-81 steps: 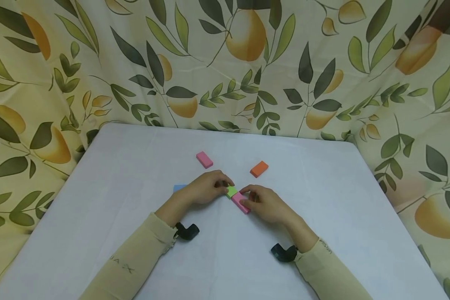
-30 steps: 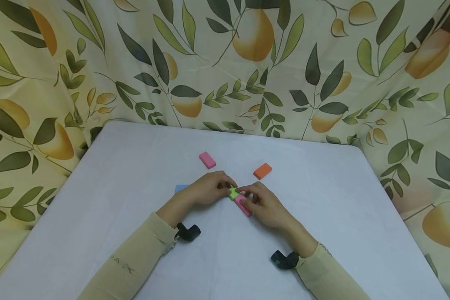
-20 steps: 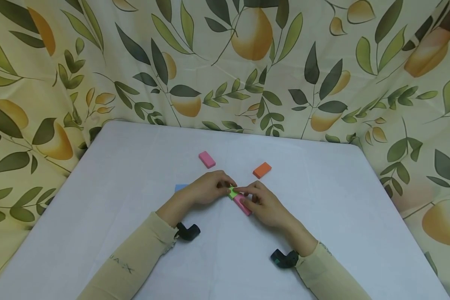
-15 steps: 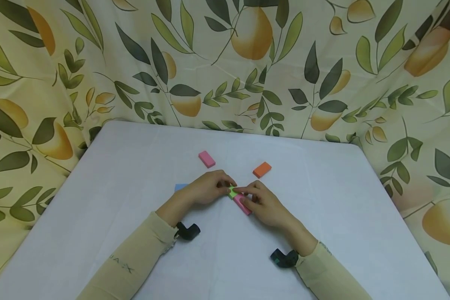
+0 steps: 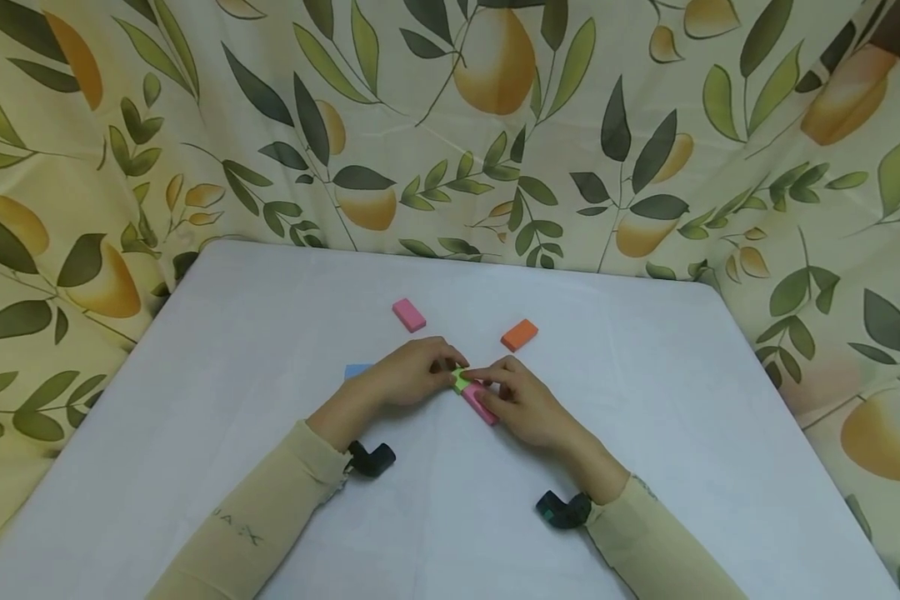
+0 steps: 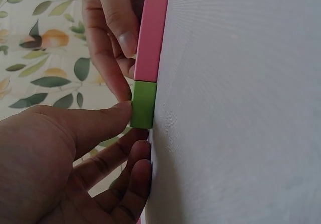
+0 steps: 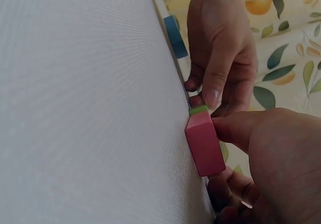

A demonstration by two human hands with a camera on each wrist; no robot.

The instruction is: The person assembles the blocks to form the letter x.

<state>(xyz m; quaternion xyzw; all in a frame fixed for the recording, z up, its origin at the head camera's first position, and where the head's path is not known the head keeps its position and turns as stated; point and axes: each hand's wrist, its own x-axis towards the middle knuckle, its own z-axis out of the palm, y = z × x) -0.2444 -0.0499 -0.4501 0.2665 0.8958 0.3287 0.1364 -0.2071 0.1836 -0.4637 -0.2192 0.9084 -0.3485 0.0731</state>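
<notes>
On the white table, a green block (image 5: 461,380) and a pink block (image 5: 481,405) lie end to end in one line, their ends meeting in the left wrist view. My left hand (image 5: 412,372) pinches the green block (image 6: 144,104) at its far end, with the thumb on one face. My right hand (image 5: 528,402) holds the pink block (image 7: 205,146) between thumb and fingers, while its index finger reaches along to the green block. The right thumb lies against the pink block's side in the right wrist view.
A second pink block (image 5: 408,315) lies farther back, with an orange block (image 5: 520,334) to its right. Partly behind the left wrist is a blue block (image 5: 356,370). A fruit-patterned curtain (image 5: 435,150) hangs along the table's back edge.
My right index fingertip has moved from beside the joint of the two blocks forward onto the green block. The left hand keeps its hold, and the view shifts slightly.
</notes>
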